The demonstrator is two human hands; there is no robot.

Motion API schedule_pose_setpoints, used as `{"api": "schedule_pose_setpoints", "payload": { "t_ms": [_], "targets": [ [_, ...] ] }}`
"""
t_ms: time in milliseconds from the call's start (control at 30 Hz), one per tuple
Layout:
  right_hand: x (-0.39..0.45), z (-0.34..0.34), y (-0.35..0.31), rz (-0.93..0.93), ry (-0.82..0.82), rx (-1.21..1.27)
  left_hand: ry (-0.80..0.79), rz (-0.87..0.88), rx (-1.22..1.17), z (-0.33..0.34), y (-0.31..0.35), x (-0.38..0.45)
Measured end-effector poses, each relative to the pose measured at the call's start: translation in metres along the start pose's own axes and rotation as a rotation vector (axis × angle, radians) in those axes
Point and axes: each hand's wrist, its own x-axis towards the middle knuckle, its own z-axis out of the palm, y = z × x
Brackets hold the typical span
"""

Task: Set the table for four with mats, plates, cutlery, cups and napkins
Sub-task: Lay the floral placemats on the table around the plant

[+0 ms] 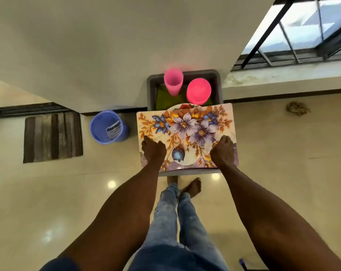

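A floral mat (187, 132), printed with purple and blue flowers and orange leaves on a pale ground, lies flat across the near part of a grey tub (217, 85), its far edge leaving the tub's back half uncovered. In that back half stand a tall pink cup (173, 82), upright, and just beside it to the right a stack of pink bowls or cups (198, 91) seen from above, both on a green cloth (162, 98). The curved rim of a plate (177, 106) peeps out from under the mat's far edge.
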Motion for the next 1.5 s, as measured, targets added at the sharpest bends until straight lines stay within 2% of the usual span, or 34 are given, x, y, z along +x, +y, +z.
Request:
{"api": "schedule_pose_setpoints", "payload": {
  "t_ms": [267,400,567,733,967,1067,1200,1267,1367,1500],
  "targets": [
    [0.056,0.012,0.022,0.163,0.088,0.114,0.258,-0.143,0.007,0.017,-0.009,0.040],
    [0.071,0.012,0.024,0.275,0.135,0.239,0.200,-0.203,-0.082,0.013,-0.017,0.054],
    [0.073,0.004,0.019,0.369,0.174,0.412,0.257,-0.162,-0.071,0.010,-0.016,0.052],
    [0.057,-0.007,0.017,0.308,0.137,0.495,0.241,-0.126,-0.204,-0.001,-0.006,0.025],
    [0.004,-0.045,0.017,0.280,0.239,0.595,0.217,-0.009,-0.278,-0.027,0.014,-0.029],
    [-0.025,-0.066,0.031,0.314,0.284,0.637,0.151,0.088,-0.290,-0.041,0.018,-0.049],
    [-0.069,-0.085,0.075,0.388,0.326,0.720,-0.049,0.206,-0.262,-0.056,0.023,-0.066],
    [-0.096,-0.089,0.102,0.429,0.346,0.759,-0.148,0.288,-0.147,-0.057,0.028,-0.074],
    [-0.134,-0.092,0.133,0.495,0.411,0.815,-0.277,0.484,-0.046,-0.050,0.046,-0.091],
    [-0.197,-0.083,0.168,0.653,0.591,0.892,-0.436,0.763,0.115,-0.029,0.070,-0.128]
  ]
}}
